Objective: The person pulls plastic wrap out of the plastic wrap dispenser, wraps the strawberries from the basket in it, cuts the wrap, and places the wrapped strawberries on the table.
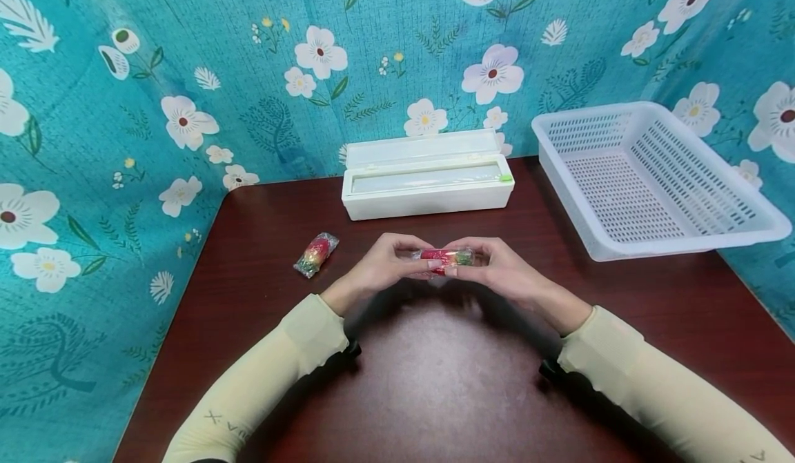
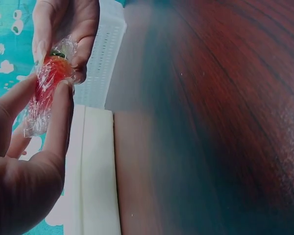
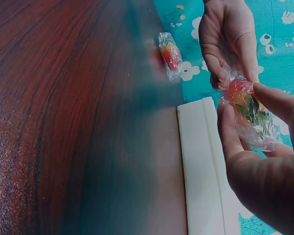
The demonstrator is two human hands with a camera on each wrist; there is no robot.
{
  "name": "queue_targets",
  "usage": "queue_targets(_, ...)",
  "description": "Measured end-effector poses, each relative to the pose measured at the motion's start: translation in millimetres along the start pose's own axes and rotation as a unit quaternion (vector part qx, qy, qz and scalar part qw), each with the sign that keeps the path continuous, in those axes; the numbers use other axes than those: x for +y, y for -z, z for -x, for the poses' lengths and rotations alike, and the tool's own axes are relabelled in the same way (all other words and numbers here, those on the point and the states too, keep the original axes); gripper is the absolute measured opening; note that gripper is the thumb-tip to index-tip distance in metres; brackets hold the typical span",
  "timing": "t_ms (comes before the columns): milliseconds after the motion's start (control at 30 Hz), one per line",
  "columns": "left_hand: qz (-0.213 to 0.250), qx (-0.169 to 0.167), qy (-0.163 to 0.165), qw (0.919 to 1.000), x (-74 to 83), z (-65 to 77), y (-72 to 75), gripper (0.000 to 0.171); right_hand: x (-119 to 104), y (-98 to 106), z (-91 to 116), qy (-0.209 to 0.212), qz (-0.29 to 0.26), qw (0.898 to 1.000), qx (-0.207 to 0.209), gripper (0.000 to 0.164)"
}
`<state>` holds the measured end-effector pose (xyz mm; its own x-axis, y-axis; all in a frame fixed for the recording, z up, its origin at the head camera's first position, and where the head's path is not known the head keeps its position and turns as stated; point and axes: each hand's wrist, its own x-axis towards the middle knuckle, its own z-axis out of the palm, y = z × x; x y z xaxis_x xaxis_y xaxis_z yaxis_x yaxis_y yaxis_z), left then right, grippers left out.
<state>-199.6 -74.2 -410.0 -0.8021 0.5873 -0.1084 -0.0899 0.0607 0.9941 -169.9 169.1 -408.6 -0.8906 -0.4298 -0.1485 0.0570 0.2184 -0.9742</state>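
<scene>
A strawberry (image 1: 442,254) wrapped in clear cling film is held up over the table between both hands. My left hand (image 1: 390,261) pinches its red end between thumb and fingers. At the green leafy end, my right hand (image 1: 502,270) pinches it the same way. Crinkled film stands out past the fruit at both ends, as the left wrist view shows on the strawberry (image 2: 53,81). Another film-wrapped strawberry (image 1: 316,254) lies on the table to the left of the left hand.
Behind the hands stands a long white cling film dispenser (image 1: 428,203) with its lid raised and a green slider at its right end. A white plastic basket (image 1: 571,208) sits at the back right. Flowered teal cloth (image 1: 248,70) borders the dark wooden table (image 1: 261,352).
</scene>
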Motion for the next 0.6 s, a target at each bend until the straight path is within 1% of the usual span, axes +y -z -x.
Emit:
queue_targets(100, -0.006, 0.014, 0.005, 0.9999, -0.6, -0.6, -0.9, 0.024, 2.0, 0.7, -0.5, 0.007, 0.002, 1.000, -0.006, 0.042)
queue_targets(167, -0.009, 0.021, 0.009, 0.9997, -0.4, -0.7, -1.3, 0.023, 3.3, 1.0, -1.1, 0.024, 0.019, 0.999, -0.012, 0.043)
queue_targets(233, -0.007, 0.023, 0.013, 0.9996, -0.2, -0.8, -1.7, 0.024, 3.6, 0.8, -1.4, 0.053, 0.068, 0.996, -0.008, 0.046)
queue_targets(267, -0.006, 0.025, 0.015, 0.9996, -0.3, -1.0, -1.9, 0.024, 3.3, 0.3, -1.6, 0.073, 0.105, 0.992, -0.002, 0.048)
queue_targets(300, -0.008, 0.026, 0.016, 0.9995, -0.3, -1.1, -2.2, 0.024, 2.7, -0.4, -1.6, 0.095, 0.145, 0.985, 0.004, 0.050)
queue_targets(333, -0.013, 0.027, 0.016, 0.9994, -0.5, -1.3, -2.5, 0.024, 2.3, -1.4, -2.1, 0.118, 0.187, 0.975, 0.014, 0.053)
queue_targets(400, -0.026, 0.026, 0.014, 0.9992, -1.2, -1.8, -3.3, 0.024, 0.5, -3.9, -2.9, 0.154, 0.266, 0.951, 0.035, 0.053)
queue_targets(433, -0.031, 0.026, 0.013, 0.9991, -1.5, -2.1, -3.8, 0.024, -0.3, -5.0, -3.6, 0.169, 0.297, 0.939, 0.044, 0.052)
queue_targets(467, -0.038, 0.026, 0.011, 0.9988, -1.9, -2.1, -4.2, 0.024, -1.2, -6.1, -4.1, 0.181, 0.319, 0.929, 0.049, 0.049)
queue_targets(500, -0.043, 0.024, 0.010, 0.9987, -2.0, -2.2, -4.5, 0.025, -2.0, -6.8, -4.6, 0.188, 0.333, 0.923, 0.052, 0.047)
queue_targets(533, -0.042, 0.020, 0.009, 0.9989, -2.2, -2.2, -4.8, 0.025, -2.7, -7.2, -4.9, 0.190, 0.342, 0.919, 0.054, 0.044)
queue_targets(567, -0.040, 0.015, 0.010, 0.9990, -2.1, -2.0, -4.9, 0.025, -3.3, -7.2, -5.0, 0.191, 0.349, 0.916, 0.055, 0.042)
queue_targets(600, -0.038, 0.008, 0.011, 0.9992, -1.9, -1.6, -4.9, 0.025, -3.5, -6.8, -4.8, 0.191, 0.351, 0.915, 0.056, 0.041)
